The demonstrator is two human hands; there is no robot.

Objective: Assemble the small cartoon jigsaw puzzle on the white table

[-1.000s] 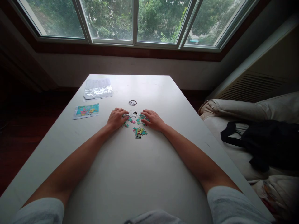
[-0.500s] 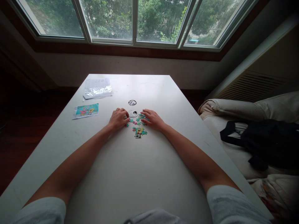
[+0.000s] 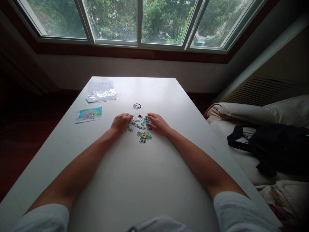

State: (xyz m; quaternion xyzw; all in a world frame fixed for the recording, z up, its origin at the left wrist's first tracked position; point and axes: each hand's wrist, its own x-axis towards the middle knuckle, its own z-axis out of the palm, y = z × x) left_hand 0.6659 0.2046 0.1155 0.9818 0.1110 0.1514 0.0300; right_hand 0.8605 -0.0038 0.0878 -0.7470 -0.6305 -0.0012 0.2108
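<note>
Jigsaw puzzle pieces [image 3: 139,127], small and teal, pink and green, lie loose between my hands on the white table [image 3: 145,180]. Nearer to me is a joined section of puzzle [image 3: 144,136] with a yellow cartoon figure. My left hand [image 3: 121,122] rests at the left of the loose pieces, fingers bunched together beside a round black-and-white design [image 3: 137,118]; whatever its fingertips may hold is hidden. My right hand [image 3: 158,124] lies over the right-hand pieces with its fingers stretched out and apart, touching several of them.
A picture sheet [image 3: 88,114] with cartoon figures lies on the left of the table, and a clear plastic packet [image 3: 101,91] with paper sits behind it. A second round design [image 3: 136,106] is farther back. Dark clothing [image 3: 277,151] lies on the sofa [image 3: 222,119] at right.
My left hand has shifted slightly left and turned, its fingers drawing closer together, uncovering some pieces near its lower edge. The right hand and the joined section have stayed put.
</note>
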